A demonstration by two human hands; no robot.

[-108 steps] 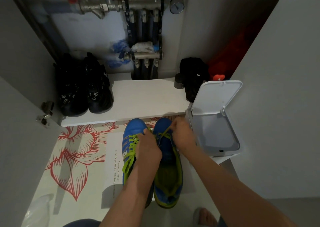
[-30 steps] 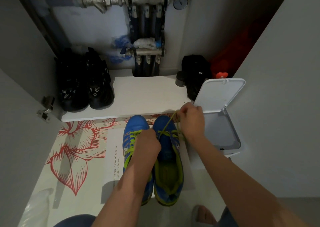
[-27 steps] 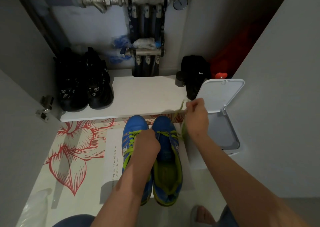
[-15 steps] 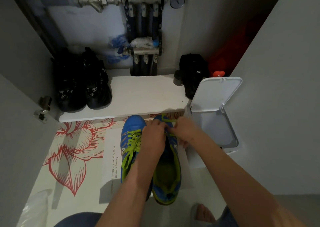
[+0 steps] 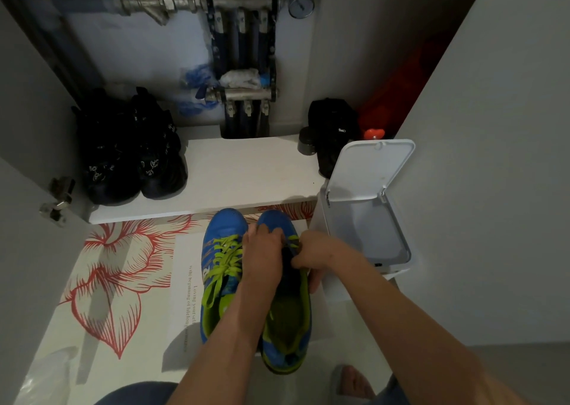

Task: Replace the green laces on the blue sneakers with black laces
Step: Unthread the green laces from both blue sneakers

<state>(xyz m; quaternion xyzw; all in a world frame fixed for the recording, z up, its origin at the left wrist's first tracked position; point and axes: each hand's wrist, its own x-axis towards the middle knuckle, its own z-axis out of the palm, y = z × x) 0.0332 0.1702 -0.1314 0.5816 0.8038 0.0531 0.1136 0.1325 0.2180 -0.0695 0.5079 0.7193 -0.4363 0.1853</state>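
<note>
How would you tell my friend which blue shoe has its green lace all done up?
Find the white bin with its lid up. Two blue sneakers stand side by side just left of it, toes toward the shelf. It is the sneaker farther from the bin, with green lace criss-crossed up its front; its neighbour gapes open, nearly unlaced.

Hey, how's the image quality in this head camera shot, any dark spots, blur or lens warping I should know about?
Head view: dim light, no glare; the black shoes sink into shadow on the shelf; wide-angle warping bows the cabinet sides; the left hand and right hand at the green lace read fairly sharp; the right forearm goes soft.
</note>
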